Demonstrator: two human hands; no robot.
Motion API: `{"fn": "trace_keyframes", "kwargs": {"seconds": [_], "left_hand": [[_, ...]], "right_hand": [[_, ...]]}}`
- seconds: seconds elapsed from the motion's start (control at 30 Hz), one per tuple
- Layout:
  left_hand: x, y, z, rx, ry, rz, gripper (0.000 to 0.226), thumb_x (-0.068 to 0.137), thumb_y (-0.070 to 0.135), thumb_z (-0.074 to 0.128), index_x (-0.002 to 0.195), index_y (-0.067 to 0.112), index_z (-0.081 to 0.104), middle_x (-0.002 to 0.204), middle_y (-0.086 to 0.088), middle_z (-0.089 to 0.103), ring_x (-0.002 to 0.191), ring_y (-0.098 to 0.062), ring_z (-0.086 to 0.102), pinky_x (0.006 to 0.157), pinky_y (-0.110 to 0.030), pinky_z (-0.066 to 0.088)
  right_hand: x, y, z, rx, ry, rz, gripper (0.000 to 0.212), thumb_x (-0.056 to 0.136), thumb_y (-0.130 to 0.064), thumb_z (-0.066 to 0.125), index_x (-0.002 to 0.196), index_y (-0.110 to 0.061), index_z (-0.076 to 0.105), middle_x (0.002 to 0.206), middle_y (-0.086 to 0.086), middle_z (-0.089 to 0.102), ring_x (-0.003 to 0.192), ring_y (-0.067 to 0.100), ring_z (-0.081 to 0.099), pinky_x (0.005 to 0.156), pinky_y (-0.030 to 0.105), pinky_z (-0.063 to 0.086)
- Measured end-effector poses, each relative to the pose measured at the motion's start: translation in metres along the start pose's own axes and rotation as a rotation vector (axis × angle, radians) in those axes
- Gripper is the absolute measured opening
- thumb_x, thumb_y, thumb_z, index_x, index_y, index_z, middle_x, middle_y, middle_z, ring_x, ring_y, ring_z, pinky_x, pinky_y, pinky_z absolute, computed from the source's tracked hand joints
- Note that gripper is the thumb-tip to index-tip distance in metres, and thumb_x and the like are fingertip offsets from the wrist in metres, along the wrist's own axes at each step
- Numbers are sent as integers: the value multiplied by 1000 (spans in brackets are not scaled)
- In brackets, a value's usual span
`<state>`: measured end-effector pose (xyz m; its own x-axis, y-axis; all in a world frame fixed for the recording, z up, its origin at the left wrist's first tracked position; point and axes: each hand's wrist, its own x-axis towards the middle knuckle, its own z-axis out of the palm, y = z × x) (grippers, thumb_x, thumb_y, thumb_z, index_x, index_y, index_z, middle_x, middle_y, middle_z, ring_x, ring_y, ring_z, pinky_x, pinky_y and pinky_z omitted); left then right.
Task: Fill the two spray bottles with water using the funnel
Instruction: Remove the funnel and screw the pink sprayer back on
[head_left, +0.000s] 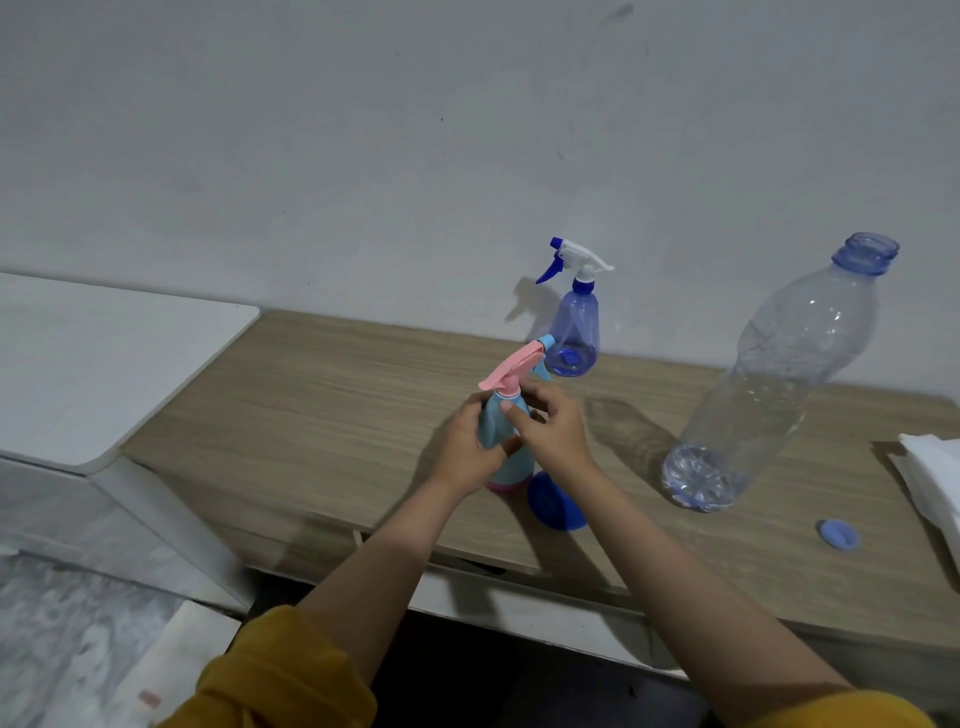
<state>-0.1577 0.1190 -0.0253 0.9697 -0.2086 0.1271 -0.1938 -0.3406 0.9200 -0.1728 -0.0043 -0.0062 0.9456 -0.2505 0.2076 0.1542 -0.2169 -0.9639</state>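
A light blue spray bottle (506, 421) with a pink trigger head (511, 370) stands on the wooden table (311, 405). My left hand (467, 447) grips its body. My right hand (550, 431) pinches its neck just under the pink head. A blue funnel (553, 504) lies on the table beside the bottle's base, partly hidden by my right wrist. A second spray bottle (574, 332), clear blue with a white and blue head, stands further back near the wall. A large clear water bottle (779, 384) stands uncapped to the right, nearly empty.
A blue cap (837, 533) lies near the table's front right. White paper or cloth (935, 478) sits at the right edge. A white cabinet top (104, 364) adjoins the table on the left. The grey wall runs directly behind.
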Motion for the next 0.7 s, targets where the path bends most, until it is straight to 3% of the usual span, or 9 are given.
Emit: {"fn": "trace_keyframes", "kwargs": {"seconds": [0.13,0.23,0.37,0.47,0.7], "left_hand": [[0,0,0,-8,-3,-4,60,75,17,76,129,19,49,122,0,60,114,-14,58,92,-32,52],[0,-3,0,8,-4,-4,61,73,23,76,128,24,49,122,4,60,114,-12,57,94,-39,52],[0,-2,1,-10,4,-2,64,68,37,77,126,23,51,119,5,62,109,-9,60,91,-39,53],[0,-3,0,-21,4,-11,64,67,33,75,125,22,51,118,4,62,108,-10,61,91,-40,53],[-1,-4,1,-12,13,-6,61,72,19,77,127,21,50,121,4,61,112,-10,58,95,-40,51]], "right_hand": [[-1,-6,6,42,53,44,26,75,-13,79,98,-13,66,94,-6,69,91,5,64,80,22,52],[-1,-5,7,37,91,48,31,71,-14,82,97,-13,64,93,-7,68,90,7,65,79,23,53],[1,-2,1,-58,-19,-28,31,77,-17,76,106,-18,65,103,-5,67,97,6,63,83,25,52],[1,-5,4,-33,36,-2,23,76,-16,77,97,-17,67,96,-5,69,92,5,64,80,25,52],[0,-7,14,19,128,34,29,71,-19,83,93,-12,64,91,-2,69,88,9,65,78,22,53]]}}
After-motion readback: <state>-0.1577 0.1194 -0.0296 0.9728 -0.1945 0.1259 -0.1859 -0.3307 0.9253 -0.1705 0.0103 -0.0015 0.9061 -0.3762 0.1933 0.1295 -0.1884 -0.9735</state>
